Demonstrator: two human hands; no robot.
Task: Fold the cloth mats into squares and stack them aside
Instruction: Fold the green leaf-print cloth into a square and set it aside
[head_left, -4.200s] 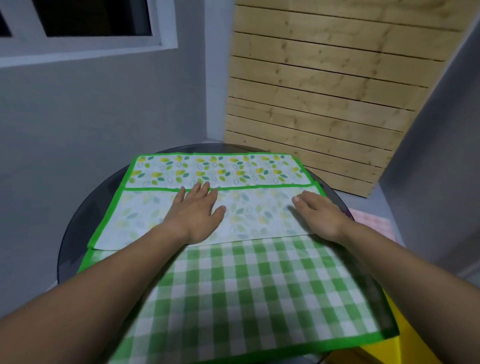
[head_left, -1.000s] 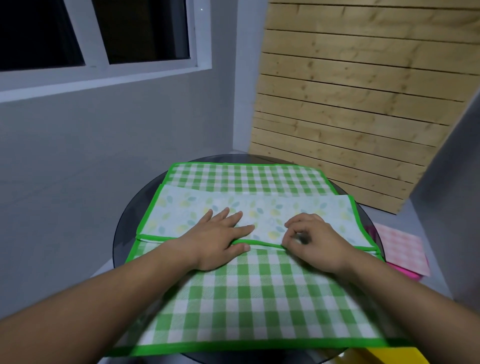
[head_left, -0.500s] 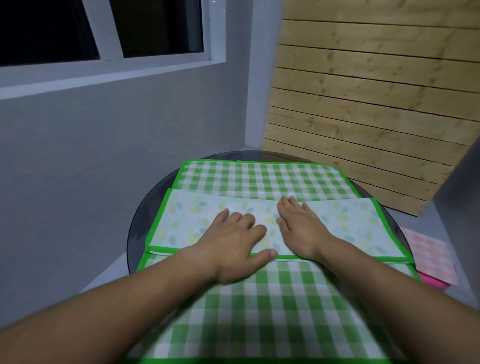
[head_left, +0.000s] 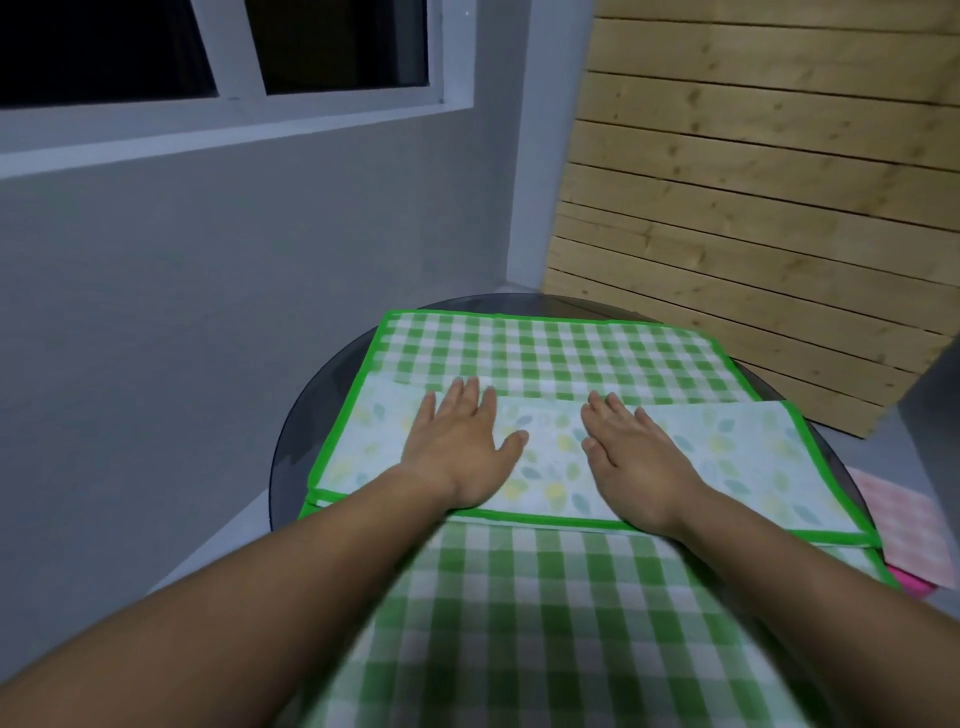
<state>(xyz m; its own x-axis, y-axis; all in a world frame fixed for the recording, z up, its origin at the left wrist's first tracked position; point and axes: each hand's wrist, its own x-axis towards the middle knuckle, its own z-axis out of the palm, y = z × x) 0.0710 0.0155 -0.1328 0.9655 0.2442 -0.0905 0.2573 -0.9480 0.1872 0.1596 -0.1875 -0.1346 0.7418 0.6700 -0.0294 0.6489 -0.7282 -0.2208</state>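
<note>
Fingers (head_left: 470, 402) straight, left hand (head_left: 457, 449), right hand (head_left: 636, 460) flat atop cloth mat (head_left: 737, 447)

This looks like a plain room in a home. It has grey painted walls (head_left: 208, 312), a white-framed window (head_left: 249, 106) that is dark outside, and a pine slat panel (head_left: 753, 208) standing in the corner. A small round dark-glass desk (head_left: 298, 441) carries a green-checked cloth mat (head_left: 545, 353), with a pink checked cloth (head_left: 904, 525) beside it.

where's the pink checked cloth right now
In the head view the pink checked cloth lies at the far right, just past the right rim of the dark round table, beside the near right corner of the folded leaf-print mat.
</note>
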